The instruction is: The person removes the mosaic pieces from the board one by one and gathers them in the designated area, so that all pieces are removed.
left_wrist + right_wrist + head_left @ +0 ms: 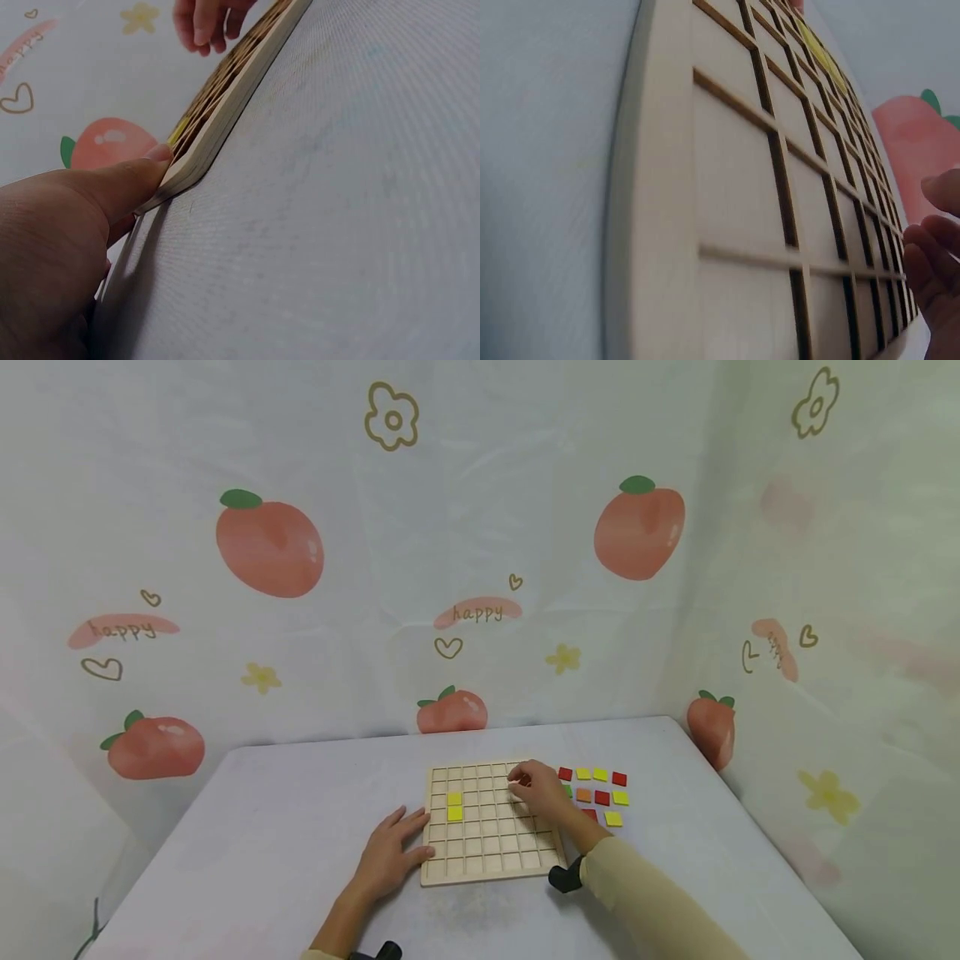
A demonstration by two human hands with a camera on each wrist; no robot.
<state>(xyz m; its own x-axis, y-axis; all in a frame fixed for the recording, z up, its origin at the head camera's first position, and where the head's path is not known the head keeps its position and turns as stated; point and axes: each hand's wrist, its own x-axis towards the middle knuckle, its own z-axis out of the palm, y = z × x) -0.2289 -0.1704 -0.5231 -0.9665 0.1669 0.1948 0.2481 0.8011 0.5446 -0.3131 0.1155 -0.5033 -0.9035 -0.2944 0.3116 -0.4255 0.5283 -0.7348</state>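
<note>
A wooden grid board lies on the table, with two yellow tiles in adjoining cells towards its left side. My left hand rests at the board's left edge, fingers spread; in the left wrist view its thumb touches the rim near a corner. Over the board's right part hovers my right hand, its fingers loosely bent. In the right wrist view a gap shows between thumb and fingers, and no tile is visible there.
Loose square tiles lie right of the board: several red, several yellow, an orange one and a green one partly behind the right hand. A printed white cloth hangs behind the white table.
</note>
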